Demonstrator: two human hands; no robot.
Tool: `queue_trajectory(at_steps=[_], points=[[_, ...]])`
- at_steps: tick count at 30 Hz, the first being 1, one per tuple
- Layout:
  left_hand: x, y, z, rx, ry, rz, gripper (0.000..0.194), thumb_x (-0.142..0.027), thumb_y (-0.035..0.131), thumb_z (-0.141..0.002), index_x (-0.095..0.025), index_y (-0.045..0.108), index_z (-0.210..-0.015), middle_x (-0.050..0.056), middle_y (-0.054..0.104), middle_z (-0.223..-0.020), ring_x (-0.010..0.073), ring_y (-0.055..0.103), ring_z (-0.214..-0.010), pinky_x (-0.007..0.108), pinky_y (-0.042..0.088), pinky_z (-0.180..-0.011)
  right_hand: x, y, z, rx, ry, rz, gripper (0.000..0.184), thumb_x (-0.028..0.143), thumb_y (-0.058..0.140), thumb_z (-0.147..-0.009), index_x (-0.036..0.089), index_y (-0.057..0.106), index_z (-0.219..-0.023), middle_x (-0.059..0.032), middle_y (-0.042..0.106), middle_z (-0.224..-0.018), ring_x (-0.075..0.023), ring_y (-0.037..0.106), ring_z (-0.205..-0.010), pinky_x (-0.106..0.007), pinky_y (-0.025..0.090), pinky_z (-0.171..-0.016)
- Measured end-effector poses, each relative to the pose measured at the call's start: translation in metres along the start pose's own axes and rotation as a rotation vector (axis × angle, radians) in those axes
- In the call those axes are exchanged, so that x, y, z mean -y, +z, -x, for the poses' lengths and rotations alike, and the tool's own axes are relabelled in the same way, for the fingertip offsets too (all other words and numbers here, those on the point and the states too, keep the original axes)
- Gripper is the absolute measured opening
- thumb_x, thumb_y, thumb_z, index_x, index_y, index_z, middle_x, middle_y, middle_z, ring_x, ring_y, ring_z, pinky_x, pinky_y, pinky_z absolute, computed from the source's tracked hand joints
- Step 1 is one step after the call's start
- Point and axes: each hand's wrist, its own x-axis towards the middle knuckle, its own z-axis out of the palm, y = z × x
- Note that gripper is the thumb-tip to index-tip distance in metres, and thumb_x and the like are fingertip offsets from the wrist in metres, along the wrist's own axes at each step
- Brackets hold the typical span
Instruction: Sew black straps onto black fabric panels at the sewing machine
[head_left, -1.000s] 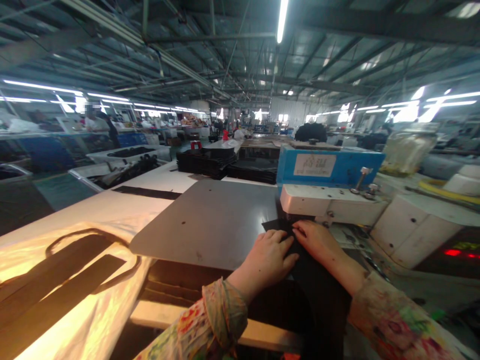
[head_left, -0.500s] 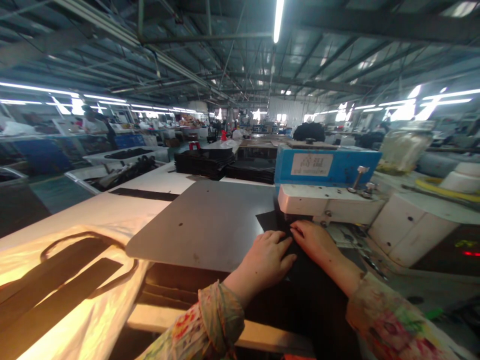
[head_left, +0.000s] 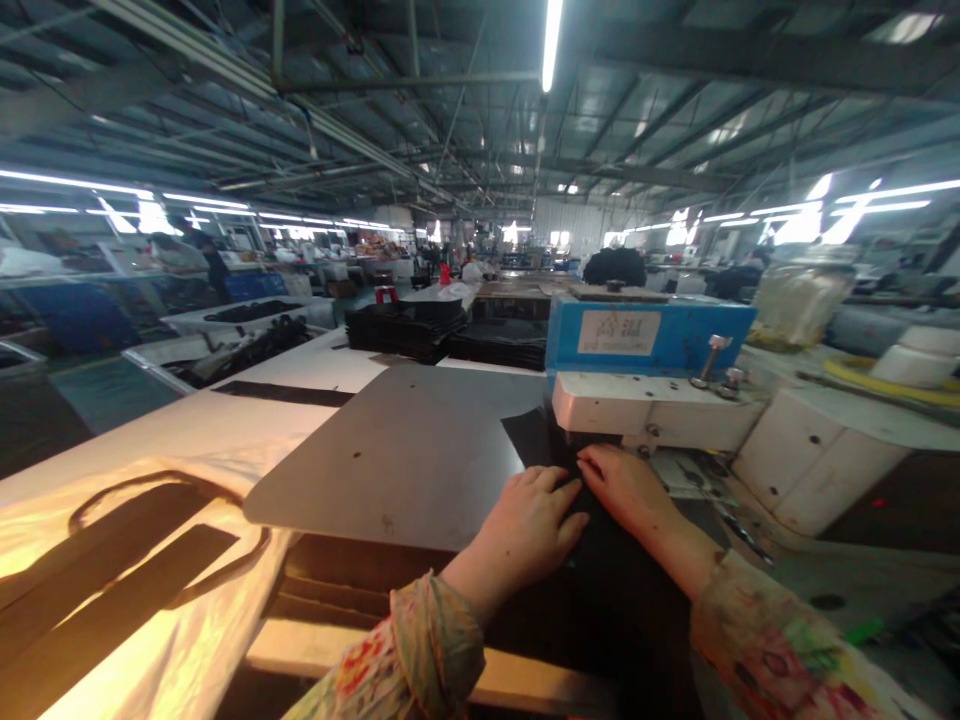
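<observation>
Cool white tube lights (head_left: 551, 45) hang over a wide, metal-roofed workshop. Below them I see a thin, matte black sheet (head_left: 529, 434), its pointed corner lying on a smooth grey metal plate (head_left: 390, 450) with rounded corners, beside the boxy white machine head (head_left: 622, 402) topped by a painted blue housing (head_left: 690, 335). Uneven black stacks (head_left: 405, 330) sit behind the plate on the pale table (head_left: 180, 430). Below the wrists the sheet merges into shadow, so I can't trace its lower edge. I have the left hand (head_left: 529, 512) resting palm-down on it, fingers side by side, thumb apart. The right hand (head_left: 621, 485) bends in from the machine's side, fingertips gathered at the sheet; whether they pinch it, I cannot tell.
</observation>
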Motion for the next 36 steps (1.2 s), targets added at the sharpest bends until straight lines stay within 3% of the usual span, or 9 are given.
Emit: queue_trajectory(at_steps=[36], points=[[-0.0001,-0.0006,0.0001,-0.001,0.007,0.003,0.035,-0.034,0.04,-0.086,-0.019,0.049,-0.116,0.006,0.051,-0.117,0.0204,0.044,-0.106,0.035,0.037,-0.091,-0.0014,0.0034,-0.0014,-0.015,-0.004,0.048,0.019,0.021,0.039,-0.084,0.018,0.058,-0.081,-0.0033,0.063,-0.081,-0.0151,0.057,-0.074,-0.025,0.035,-0.061]])
